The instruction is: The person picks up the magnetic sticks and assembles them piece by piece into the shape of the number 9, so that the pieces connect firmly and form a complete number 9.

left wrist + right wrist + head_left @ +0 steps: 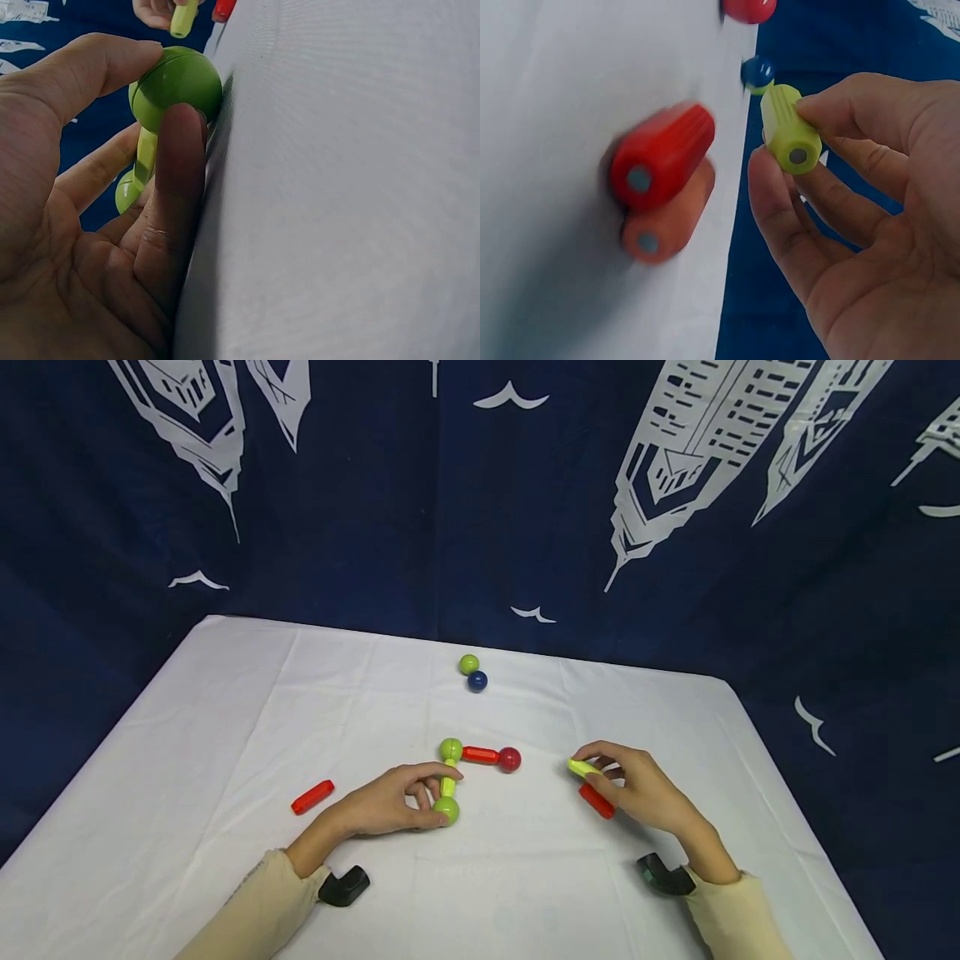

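Observation:
My left hand (390, 802) pinches the near green ball (176, 86) between thumb and finger. That ball joins a yellow-green rod (447, 787), whose far end meets another green ball (451, 749). From there a red rod (480, 755) runs right to a red ball (509, 760). My right hand (648, 789) holds a loose yellow-green rod (786, 124) between thumb and fingers, its grey end disc facing the wrist camera. Just below it on the cloth lies a red rod (597, 801). The right wrist view shows a blurred orange-red rod shape (671, 217) beside that red rod (664, 154).
Another red rod (312, 797) lies left of my left hand. At the back of the white cloth-covered table (360, 693), a loose green ball (468, 664) and a dark blue ball (477, 682) sit together. A navy printed curtain (375, 527) hangs behind.

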Demonstrator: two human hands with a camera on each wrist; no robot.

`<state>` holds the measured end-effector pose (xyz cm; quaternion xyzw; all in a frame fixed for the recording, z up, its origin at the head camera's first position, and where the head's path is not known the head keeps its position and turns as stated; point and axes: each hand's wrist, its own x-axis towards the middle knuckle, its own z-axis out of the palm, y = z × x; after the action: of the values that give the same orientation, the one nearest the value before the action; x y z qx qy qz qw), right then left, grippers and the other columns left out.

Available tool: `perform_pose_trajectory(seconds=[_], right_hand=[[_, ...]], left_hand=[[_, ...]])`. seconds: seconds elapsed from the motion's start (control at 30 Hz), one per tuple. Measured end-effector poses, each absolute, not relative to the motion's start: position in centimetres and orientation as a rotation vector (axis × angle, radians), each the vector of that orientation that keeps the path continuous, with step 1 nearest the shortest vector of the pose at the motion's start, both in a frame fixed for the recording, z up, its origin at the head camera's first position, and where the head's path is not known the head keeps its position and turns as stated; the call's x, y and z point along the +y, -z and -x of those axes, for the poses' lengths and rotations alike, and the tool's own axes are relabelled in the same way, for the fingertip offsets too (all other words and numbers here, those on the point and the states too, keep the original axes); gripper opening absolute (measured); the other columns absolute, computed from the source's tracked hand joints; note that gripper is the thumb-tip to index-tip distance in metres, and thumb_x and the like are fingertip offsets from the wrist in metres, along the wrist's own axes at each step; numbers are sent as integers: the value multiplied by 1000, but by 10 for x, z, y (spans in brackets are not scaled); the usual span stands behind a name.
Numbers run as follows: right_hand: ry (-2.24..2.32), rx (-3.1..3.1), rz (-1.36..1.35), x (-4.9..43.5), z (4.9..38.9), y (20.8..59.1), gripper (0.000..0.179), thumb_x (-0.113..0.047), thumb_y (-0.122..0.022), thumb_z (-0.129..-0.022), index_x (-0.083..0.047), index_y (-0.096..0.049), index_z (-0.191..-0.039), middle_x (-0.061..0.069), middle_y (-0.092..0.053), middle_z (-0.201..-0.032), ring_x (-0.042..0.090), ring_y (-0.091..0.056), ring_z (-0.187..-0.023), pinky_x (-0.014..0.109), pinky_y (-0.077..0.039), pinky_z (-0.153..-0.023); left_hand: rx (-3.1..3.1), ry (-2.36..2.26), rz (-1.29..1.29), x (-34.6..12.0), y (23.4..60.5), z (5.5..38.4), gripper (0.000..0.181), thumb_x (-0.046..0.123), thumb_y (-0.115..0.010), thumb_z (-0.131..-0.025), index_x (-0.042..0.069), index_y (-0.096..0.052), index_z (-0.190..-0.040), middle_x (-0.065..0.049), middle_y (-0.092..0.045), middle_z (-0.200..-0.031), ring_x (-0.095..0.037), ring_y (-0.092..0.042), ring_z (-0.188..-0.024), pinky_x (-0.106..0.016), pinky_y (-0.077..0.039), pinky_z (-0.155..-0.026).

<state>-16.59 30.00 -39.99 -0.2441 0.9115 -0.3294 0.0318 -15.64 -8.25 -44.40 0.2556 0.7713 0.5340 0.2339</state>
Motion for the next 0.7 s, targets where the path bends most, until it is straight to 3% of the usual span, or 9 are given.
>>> perform_pose_trajectory(seconds=[0.7], right_hand=[[1009,2640,951,235,170,391,32,0,-65,-92,-16,-67,-119,-3,-69,-117,15,-63,-100,33,-57,-86]], left_hand=[[2119,-1458,-670,-82,444,157,55,18,-78,-87,12,-58,-137,-5,-59,-101,-13,-62,-77,-31,-46,-86]])
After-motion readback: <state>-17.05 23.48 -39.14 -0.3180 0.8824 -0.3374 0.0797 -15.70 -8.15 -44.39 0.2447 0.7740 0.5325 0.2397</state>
